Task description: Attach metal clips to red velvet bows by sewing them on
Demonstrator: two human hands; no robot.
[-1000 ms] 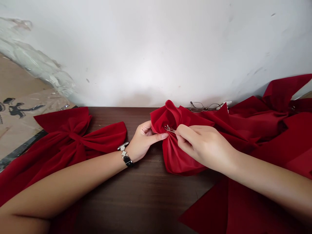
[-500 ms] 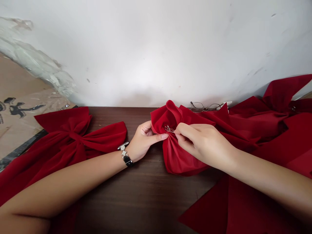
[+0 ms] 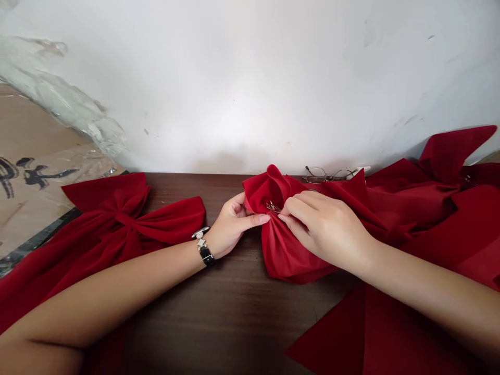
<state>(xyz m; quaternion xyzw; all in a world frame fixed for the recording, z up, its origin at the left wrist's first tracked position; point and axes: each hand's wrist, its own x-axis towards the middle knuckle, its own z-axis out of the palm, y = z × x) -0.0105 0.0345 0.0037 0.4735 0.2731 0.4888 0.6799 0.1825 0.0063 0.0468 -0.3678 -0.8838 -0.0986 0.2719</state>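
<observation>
A gathered red fabric bow is held above the dark wooden table, its pleats drawn in toward the middle. My left hand grips the bow's left edge, thumb pressed on the front near the centre. My right hand is closed, thumb and fingertips pinching a small silvery wire piece, possibly a metal clip, at the gathered centre. The fingertips partly cover this piece, so its exact kind is hard to make out. Another red bow with long tails lies to the left, beside and behind my left forearm.
Eyeglasses lie by the white wall. More red fabric is heaped at the right, and a red piece lies near the front. A taped cardboard box stands at the left. Dark wooden table shows between.
Both hands stay at the bow's centre with nearly the same grip. My right knuckles are raised slightly and the fingers turn a little around the metal piece. The view has shifted slightly.
</observation>
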